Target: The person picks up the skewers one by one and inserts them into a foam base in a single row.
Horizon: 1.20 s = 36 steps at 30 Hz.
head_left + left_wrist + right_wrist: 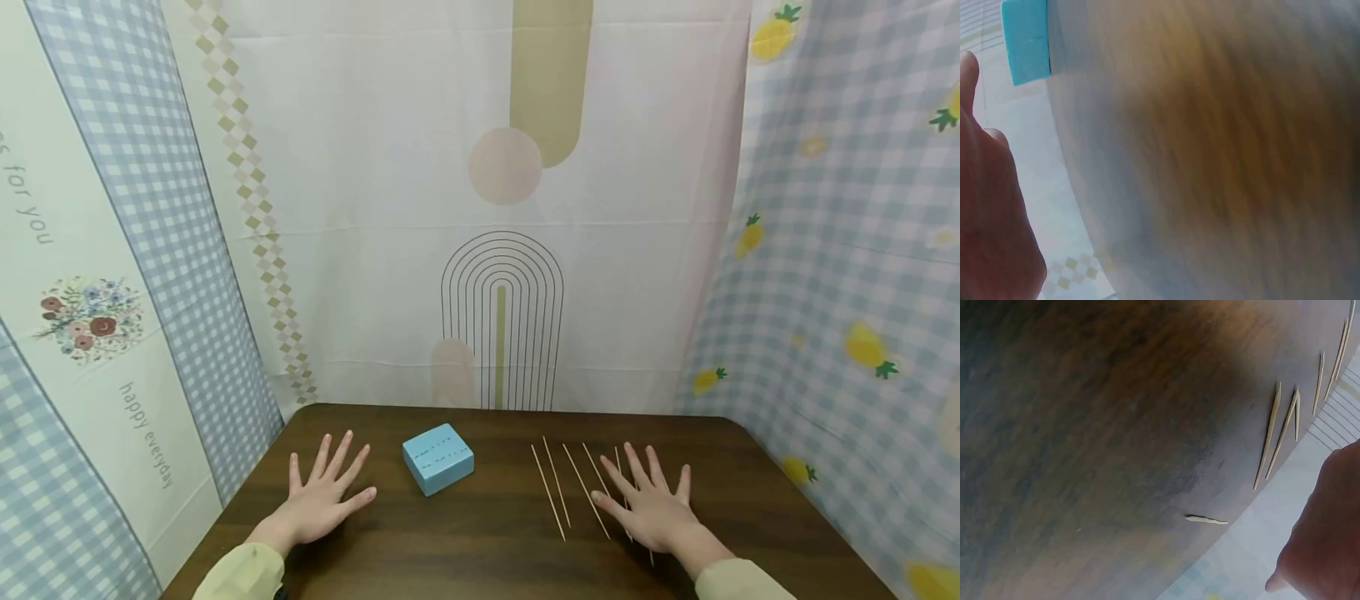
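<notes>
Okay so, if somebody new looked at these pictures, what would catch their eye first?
Probably the bright blue block on the dark wooden table, just right of the spread left hand. Next, the thin pale sticks lying farther right, some partly hidden in the head view by the spread right hand.

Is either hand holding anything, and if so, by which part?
Nothing is held: the left hand and right hand are both spread open. The blue block lies apart from both; the right hand grips none of the thin sticks near it.
</notes>
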Tool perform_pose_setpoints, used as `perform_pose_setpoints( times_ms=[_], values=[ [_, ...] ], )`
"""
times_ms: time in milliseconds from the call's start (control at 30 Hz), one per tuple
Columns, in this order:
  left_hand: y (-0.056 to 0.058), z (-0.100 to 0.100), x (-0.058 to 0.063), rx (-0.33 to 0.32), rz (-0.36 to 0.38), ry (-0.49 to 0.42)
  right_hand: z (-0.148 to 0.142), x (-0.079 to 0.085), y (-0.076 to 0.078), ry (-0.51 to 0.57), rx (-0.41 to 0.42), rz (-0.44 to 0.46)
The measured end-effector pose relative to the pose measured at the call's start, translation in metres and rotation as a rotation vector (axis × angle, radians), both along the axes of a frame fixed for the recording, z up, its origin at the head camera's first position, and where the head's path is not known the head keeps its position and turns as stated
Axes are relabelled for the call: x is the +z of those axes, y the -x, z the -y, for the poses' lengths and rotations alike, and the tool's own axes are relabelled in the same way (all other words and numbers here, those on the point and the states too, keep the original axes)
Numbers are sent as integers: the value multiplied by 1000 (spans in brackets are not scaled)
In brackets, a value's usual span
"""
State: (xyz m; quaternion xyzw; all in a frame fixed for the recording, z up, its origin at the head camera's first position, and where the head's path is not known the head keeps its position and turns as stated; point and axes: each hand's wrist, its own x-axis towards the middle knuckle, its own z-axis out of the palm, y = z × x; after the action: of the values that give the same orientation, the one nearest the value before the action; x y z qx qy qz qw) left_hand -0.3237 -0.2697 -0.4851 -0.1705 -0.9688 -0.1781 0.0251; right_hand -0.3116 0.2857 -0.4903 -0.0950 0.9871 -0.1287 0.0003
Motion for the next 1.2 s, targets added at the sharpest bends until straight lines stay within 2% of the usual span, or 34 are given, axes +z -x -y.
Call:
perform_pose_setpoints(
  times_ms=[200, 300, 433, 533, 767, 900, 1033, 1200],
  values=[
    [3, -24, -1, 12, -55, -112, -9, -1, 3, 102, 39, -20],
    [5, -43, -2, 34, -27, -233, -17, 2, 3, 173, 30, -40],
    [7, -67, -2, 78, 22, -446, -28, 7, 6, 268, -2, -106],
    [8, -84, -3, 122, 16, -581, -39, 10, 7, 329, -62, -148],
    [15, -107, -15, 252, 61, -767, -67, 11, 5, 465, -284, -111],
    [20, -115, -24, 279, 80, -829, -79, 4, 2, 562, -350, -38],
    [26, -121, -30, 287, 83, -822, -83, -1, 0, 656, -374, 63],
    [30, -125, -36, 300, 95, -838, -84, -6, -2, 686, -377, 112]
  ],
)
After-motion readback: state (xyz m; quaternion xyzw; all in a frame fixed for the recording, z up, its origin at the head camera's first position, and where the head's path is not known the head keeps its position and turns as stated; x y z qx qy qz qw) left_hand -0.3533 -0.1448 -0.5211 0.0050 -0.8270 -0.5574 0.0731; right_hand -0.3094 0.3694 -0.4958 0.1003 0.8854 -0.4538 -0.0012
